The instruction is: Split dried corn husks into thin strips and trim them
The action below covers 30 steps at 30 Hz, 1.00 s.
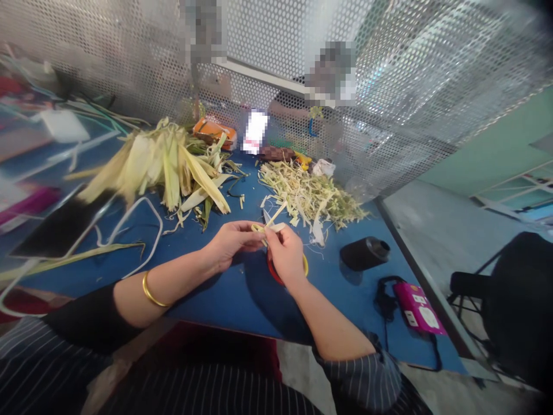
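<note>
Both hands meet over the blue table, their fingers pinching a pale strip of corn husk that bends between them. My left hand (235, 241) grips the strip's looped left side. Closed on the same corn husk strip (276, 215), my right hand (285, 251) hides part of it. Beneath my right hand lie scissors (275, 271) with red and yellow handles, largely covered; a blade shows beyond the fingers. Long dried corn husks (159, 161) are heaped to the far left. A pile of shredded husk scraps (311, 190) lies just beyond my right hand.
A black cylinder (363, 253) lies to the right, near a magenta power strip (419, 308) with a black cord. At left are a dark tablet-like panel (64, 225) and a white bent wire frame (155, 230). A perforated metal screen (268, 34) stands behind the table.
</note>
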### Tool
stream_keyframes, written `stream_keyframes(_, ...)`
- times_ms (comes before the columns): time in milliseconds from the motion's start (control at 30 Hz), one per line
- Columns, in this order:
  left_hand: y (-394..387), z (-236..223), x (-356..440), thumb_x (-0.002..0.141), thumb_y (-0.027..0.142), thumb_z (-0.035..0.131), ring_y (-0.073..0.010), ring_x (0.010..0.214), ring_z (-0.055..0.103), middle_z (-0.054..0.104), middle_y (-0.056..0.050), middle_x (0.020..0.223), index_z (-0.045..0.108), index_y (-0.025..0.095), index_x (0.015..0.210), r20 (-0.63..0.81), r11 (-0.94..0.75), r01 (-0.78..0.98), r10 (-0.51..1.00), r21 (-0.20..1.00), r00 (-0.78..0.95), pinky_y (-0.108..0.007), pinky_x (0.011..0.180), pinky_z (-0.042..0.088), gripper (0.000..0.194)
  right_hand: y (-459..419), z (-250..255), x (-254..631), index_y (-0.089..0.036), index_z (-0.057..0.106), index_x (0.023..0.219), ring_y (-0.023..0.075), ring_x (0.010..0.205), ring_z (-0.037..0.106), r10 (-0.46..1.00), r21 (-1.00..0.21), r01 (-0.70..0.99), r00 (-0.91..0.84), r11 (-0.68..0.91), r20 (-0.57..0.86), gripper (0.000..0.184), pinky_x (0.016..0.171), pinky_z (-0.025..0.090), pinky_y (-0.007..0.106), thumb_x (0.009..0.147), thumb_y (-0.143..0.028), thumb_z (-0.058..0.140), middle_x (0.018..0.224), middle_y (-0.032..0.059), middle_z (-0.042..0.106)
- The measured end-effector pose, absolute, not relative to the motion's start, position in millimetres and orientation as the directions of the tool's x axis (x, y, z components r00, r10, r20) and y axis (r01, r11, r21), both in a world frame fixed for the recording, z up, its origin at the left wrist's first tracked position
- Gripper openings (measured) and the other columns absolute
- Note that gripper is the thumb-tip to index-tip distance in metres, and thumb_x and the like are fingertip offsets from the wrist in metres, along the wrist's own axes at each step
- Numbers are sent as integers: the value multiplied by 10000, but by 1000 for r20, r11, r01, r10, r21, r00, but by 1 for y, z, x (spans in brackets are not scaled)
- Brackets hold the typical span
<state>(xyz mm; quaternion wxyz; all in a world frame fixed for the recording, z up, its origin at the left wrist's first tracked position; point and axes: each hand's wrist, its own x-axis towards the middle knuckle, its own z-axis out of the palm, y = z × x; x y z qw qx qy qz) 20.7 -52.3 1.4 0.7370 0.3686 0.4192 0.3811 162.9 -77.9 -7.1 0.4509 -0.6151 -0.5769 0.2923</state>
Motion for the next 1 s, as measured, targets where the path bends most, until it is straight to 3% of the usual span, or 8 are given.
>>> stream_keyframes(200, -49, 0, 21, 581, 255, 808, -91, 605, 601, 673, -32, 722, 697, 116, 807, -285, 328, -348, 943, 878, 169, -224, 661, 502, 287, -82, -4, 159, -215, 482, 960, 107, 383, 506, 986, -978, 207, 158, 20, 53, 295, 421, 416, 234, 830, -472, 545, 573, -58, 600)
stream_keyframes(300, -45, 2, 17, 592, 256, 791, -98, 604, 607, 661, -13, 703, 685, 127, 855, -246, 258, -367, 966, 894, 79, -231, 650, 500, 312, -87, 2, 160, -221, 505, 970, 114, 468, 578, 983, -941, 330, 129, 80, 129, 244, 514, 482, 250, 840, -422, 550, 682, -30, 656)
stream_keyframes(400, -45, 5, 15, 612, 239, 770, -100, 622, 617, 658, -5, 717, 672, 134, 905, -219, 230, -351, 973, 908, 71, -238, 669, 501, 327, -90, 7, 163, -229, 584, 990, 137, 638, 645, 943, -777, 560, -28, 289, 331, 180, 643, 507, 275, 852, -339, 548, 855, 14, 698)
stream_keyframes(500, -46, 7, 15, 620, 225, 756, -92, 617, 606, 661, -4, 719, 675, 137, 904, -217, 236, -317, 972, 919, 95, -231, 659, 491, 308, -90, 8, 168, -231, 616, 1049, 171, 870, 658, 845, -565, 657, -222, 498, 486, 201, 792, 490, 303, 880, -260, 511, 1001, 45, 701)
stream_keyframes(667, -49, 7, 16, 633, 241, 742, -94, 598, 582, 661, -7, 693, 709, 130, 836, -181, 230, -243, 962, 942, 206, -230, 635, 473, 233, -86, 9, 177, -235, 636, 1055, 159, 874, 635, 719, -329, 711, -352, 622, 599, 224, 798, 461, 305, 893, -187, 488, 947, 39, 703)
stream_keyframes(800, -53, 9, 17, 650, 221, 715, -96, 613, 560, 656, -5, 681, 726, 133, 783, -107, 182, -174, 922, 968, 372, -219, 632, 449, 161, -80, 12, 182, -227, 666, 964, 178, 907, 601, 638, -173, 798, -309, 578, 705, 184, 851, 420, 335, 878, -181, 509, 942, 59, 669)
stream_keyframes(867, -55, 10, 18, 668, 211, 698, -87, 597, 537, 639, 1, 649, 721, 131, 738, -88, 166, -145, 897, 975, 434, -211, 625, 437, 108, -77, 11, 184, -212, 652, 940, 168, 860, 604, 678, -173, 837, -280, 519, 679, 194, 847, 405, 325, 901, -183, 464, 917, 56, 671)
stream_keyframes(1000, -56, 10, 19, 697, 233, 701, -79, 571, 526, 626, -2, 629, 719, 129, 746, -117, 202, -118, 858, 972, 500, -208, 620, 444, 117, -73, 4, 185, -198, 626, 911, 144, 666, 582, 787, -192, 905, -207, 380, 581, 218, 696, 371, 281, 936, -242, 414, 817, 32, 687)
